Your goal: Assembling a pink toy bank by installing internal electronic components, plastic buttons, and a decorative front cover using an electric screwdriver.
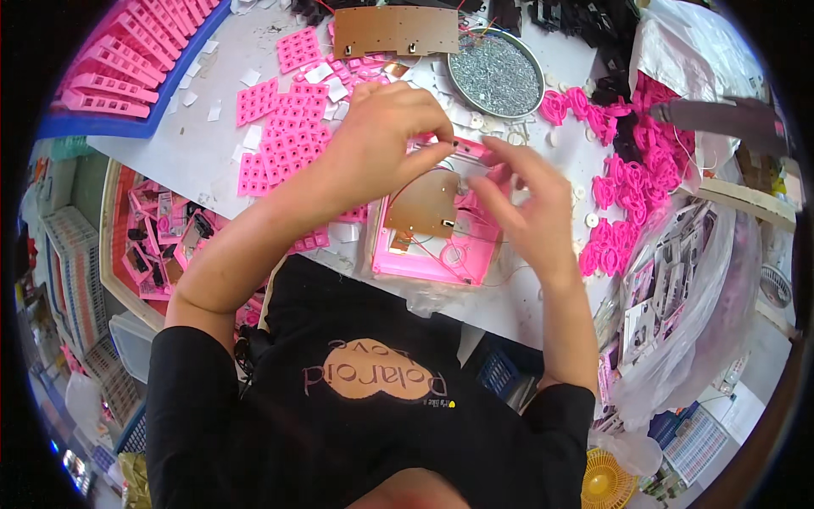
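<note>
Pink casing (pixel 477 253) lies open; left hand (pixel 383 134), right hand (pixel 536 193) at far edge.

1. The casing (pixel 482 259) lies at the table's (pixel 191 157) near edge, with a circuit board (pixel 424 204) in it.
2. Keypad pieces (pixel 297 140) spread left of the casing.
3. Behind it, toward the far edge, stands a dish (pixel 543 87) of small metal pieces (pixel 496 72); a larger board (pixel 394 30) lies left of that.
4. A tray (pixel 110 127) sits at the far left corner.
5. Looped parts (pixel 632 182) lie toward the right edge.

Black T-shirt (pixel 365 437), short sleeves (pixel 193 373); peach rounded chest print (pixel 365 383) (dark lettering (pixel 322 379), tiny yellow heart (pixel 452 405)).
</note>
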The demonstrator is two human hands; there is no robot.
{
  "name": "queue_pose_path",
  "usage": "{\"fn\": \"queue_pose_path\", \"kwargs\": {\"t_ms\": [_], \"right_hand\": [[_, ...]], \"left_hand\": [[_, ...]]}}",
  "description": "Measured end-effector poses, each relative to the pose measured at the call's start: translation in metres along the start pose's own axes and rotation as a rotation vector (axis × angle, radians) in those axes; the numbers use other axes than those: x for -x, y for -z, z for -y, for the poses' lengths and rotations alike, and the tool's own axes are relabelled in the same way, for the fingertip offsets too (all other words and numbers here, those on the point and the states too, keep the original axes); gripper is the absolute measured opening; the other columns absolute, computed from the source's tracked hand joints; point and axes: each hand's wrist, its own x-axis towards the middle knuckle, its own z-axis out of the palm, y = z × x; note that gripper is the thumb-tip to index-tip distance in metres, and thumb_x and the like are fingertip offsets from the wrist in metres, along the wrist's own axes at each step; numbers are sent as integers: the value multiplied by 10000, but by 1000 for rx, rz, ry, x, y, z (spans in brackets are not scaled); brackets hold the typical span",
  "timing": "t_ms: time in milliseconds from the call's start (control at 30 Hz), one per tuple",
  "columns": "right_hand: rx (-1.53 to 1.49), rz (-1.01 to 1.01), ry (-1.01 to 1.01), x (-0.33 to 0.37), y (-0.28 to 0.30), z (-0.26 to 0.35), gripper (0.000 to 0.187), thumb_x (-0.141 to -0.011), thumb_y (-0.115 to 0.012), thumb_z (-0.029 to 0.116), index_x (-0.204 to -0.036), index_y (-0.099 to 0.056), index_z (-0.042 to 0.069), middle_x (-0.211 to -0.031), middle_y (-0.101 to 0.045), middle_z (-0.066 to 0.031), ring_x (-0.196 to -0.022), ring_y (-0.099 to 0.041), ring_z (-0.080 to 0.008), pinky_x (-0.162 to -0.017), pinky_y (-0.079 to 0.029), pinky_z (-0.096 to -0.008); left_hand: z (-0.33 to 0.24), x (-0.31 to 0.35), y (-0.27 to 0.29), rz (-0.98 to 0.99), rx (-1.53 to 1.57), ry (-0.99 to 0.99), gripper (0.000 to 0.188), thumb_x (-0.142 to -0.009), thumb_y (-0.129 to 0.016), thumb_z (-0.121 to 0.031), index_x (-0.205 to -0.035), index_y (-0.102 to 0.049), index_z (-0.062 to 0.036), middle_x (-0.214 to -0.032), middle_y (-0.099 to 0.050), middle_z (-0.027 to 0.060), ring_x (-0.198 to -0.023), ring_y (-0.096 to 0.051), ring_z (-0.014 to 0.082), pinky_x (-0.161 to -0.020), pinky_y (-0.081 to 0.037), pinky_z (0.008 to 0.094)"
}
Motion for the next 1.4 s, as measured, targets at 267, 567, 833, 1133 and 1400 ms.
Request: {"fn": "queue_pose_path", "kwargs": {"t_ms": [267, 567, 833, 1133, 1400], "right_hand": [[-94, -22, -69, 2, -19, 4, 129, -867, -724, 86, -960, -723, -4, -819, -688, -108, -650, -654, -198, -591, -515, -308], [-115, -85, 0, 24, -23, 10, 311, -870, -704, -18, -1180, -696, 10, -942, -711, -88, -700, -635, -115, -568, -498, -239], [35, -32, 53, 14, -13, 9, 371, -795, -700, 20, -1165, -689, 36, -952, -685, -117, -841, -653, -282, -726, -536, -368], [512, -312, 91, -41, 47, -109, 247, -834, -683, 110, -1073, -721, 63, -1000, -687, -129, -905, -651, -333, -813, -516, -434], [727, -483, -105, -207, 17, -202, 627, -805, -770, 485, -1260, -578, 99, -1110, -719, -179, -1041, -687, -370, -878, -528, -473]], "left_hand": [[-7, 14, 4, 23, 27, -37, 104, -850, -752, -154, -918, -689, -108, -842, -672, -3, -764, -604, 172, -897, -343, 378], [-8, 18, -2, -43, 97, -43, 114, -831, -768, -122, -921, -699, -121, -803, -655, -14, -719, -578, 156, -853, -346, 364], [-4, 23, 0, -63, -61, -258, 183, -783, -796, -82, -932, -695, -117, -828, -666, 13, -800, -618, 185, -868, -361, 393], [-12, 29, 4, 64, 117, -138, 181, -780, -780, -71, -917, -673, -122, -892, -694, 5, -808, -640, 187, -886, -362, 391], [-17, 26, 8, 122, 165, -24, 156, -804, -760, -83, -919, -665, -126, -873, -688, -2, -816, -644, 166, -861, -353, 373]]}}
